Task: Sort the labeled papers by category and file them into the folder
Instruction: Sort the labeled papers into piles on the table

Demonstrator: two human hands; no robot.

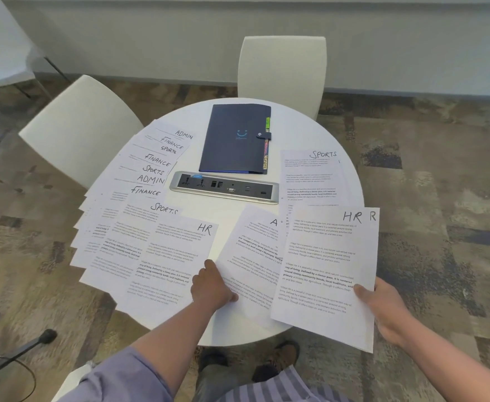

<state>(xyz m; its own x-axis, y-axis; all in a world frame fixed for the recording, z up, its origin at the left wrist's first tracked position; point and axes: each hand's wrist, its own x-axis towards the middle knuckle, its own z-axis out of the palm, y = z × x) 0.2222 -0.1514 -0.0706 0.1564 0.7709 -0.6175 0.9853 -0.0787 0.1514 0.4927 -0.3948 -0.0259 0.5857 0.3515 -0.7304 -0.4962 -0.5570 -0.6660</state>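
A closed dark blue folder (235, 139) with coloured tabs lies at the far side of the round white table (304, 137). Several labelled papers (ADMIN, FINANCE, SPORTS) fan out on the left (151, 172). The front sheet of that fan reads HR (177, 256). My left hand (213, 285) grips the edge of this HR sheet, next to a sheet marked A (252, 256). My right hand (383, 306) holds two HR sheets (325, 262) by their lower right edge, above the table's near right side. A SPORTS sheet (310, 175) lies behind them.
A silver power and socket strip (224, 187) is set in the table's middle. Two white chairs (281, 68) (81, 126) stand at the far side and the left. A black stand with cables (11, 352) sits on the carpet at lower left.
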